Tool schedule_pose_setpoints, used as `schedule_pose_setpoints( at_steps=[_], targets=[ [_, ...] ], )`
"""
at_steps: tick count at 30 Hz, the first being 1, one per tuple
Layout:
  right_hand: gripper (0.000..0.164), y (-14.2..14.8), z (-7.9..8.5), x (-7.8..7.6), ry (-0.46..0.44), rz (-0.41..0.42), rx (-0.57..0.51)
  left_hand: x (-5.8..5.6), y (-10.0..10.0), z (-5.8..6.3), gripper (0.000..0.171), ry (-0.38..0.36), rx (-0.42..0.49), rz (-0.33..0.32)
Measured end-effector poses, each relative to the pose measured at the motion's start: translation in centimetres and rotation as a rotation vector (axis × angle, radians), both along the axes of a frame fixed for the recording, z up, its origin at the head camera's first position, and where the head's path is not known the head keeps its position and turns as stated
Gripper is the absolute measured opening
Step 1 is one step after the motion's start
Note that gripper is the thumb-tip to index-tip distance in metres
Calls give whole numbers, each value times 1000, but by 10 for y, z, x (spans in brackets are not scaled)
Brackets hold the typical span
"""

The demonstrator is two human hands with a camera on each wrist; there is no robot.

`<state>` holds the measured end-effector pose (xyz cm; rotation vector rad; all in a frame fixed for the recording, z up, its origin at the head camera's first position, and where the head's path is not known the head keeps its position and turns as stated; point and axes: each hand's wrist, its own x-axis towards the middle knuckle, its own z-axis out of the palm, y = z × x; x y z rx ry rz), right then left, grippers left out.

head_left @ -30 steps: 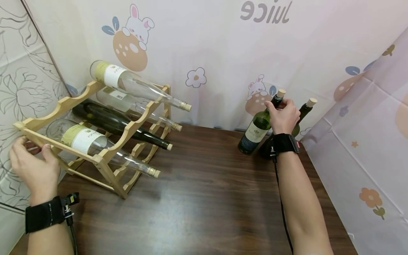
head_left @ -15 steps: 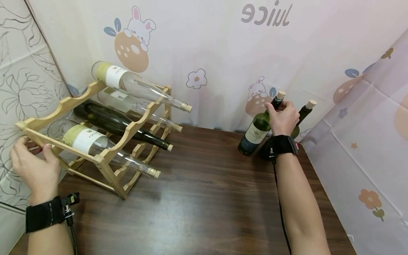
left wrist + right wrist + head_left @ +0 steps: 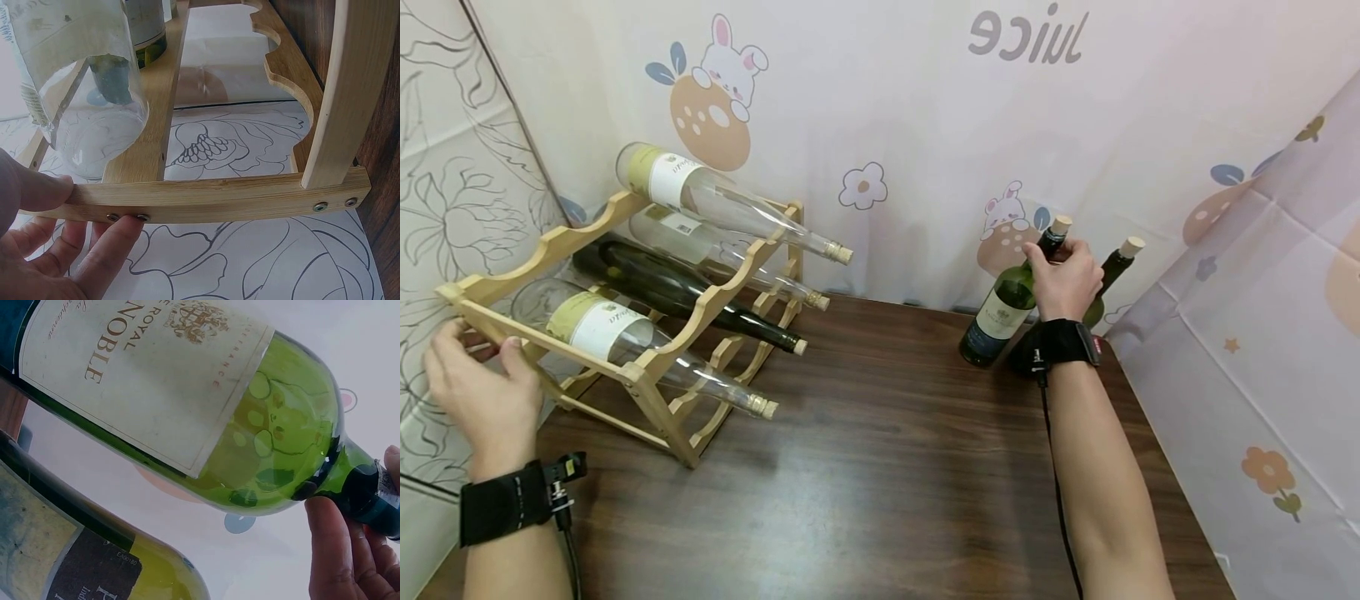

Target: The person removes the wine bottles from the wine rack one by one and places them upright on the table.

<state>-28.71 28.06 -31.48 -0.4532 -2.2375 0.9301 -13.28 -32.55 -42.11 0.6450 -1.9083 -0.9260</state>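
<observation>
Your left hand [image 3: 478, 392] pinches near-left rail of pale wooden wine rack [image 3: 625, 321], thumb above, fingers below. Far right, your right hand [image 3: 1063, 275] curls round neck of tilted green glass wine bottle [image 3: 1011, 300], base on dark wooden table [image 3: 880, 467]. Glass: heavy, slippery, fragile; I judge better support body too.

A staged home corner: cartoon bunny wall sheets [image 3: 925, 125] fill the upper frame behind a dark wooden table [image 3: 880, 467].
</observation>
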Motion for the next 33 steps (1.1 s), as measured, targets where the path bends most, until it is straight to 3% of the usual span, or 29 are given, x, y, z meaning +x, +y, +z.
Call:
schedule_pose_setpoints(
  at_steps=[18, 33],
  targets=[
    [58, -1, -1, 1, -7, 0, 4, 0, 0, 0, 39, -7, 13, 1],
    [65, -3, 2, 4, -65, -8, 9, -2, 0, -1, 39, -9, 17, -6]
  ],
)
